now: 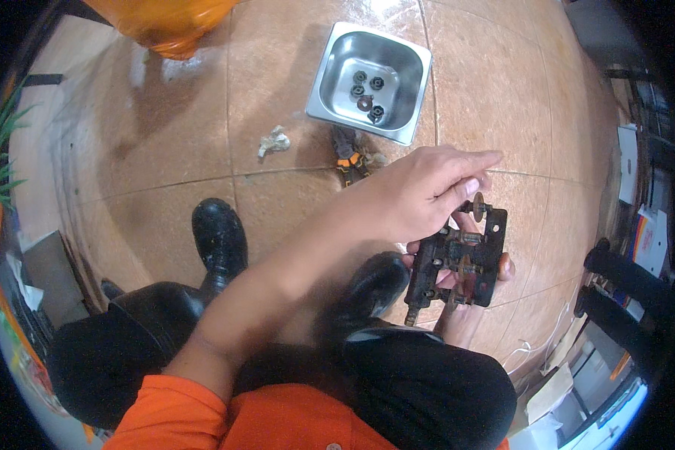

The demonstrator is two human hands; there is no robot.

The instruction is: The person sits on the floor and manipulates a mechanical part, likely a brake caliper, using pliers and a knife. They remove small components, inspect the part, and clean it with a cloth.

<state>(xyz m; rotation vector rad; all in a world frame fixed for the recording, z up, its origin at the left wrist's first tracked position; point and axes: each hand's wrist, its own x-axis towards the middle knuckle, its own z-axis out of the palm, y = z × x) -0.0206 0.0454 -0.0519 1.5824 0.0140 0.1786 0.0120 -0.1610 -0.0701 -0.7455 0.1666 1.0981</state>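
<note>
Brown tiled floor (pixel 277 82) under everything, grout lines bending toward the rim. Two black boots planted on it, the left boot (pixel 219 238) well out in view, the right boot (pixel 382 281) partly behind the left forearm. Square steel pan (pixel 320 101) on the tiles ahead, slightly rotated, its inside bright.

Dark metal assembly (pixel 495 259) is up off the floor, right of the right boot: a long bar joined to a drilled plate. Right hand (pixel 466 279) clamps it from beneath, fingertips showing past the plate's right edge. Left hand (pixel 446 184) crosses over from the left, above the assembly's far end, thumb close to a brass-coloured disc; cannot tell whether it grips anything.

Hand tool (pixel 346 161) with orange-and-black handles lies just below the pan's near edge. Crumpled pale scrap (pixel 274 141) left of it. Smallest: five round parts (pixel 377 83) in the pan, four dark, one brownish.
</note>
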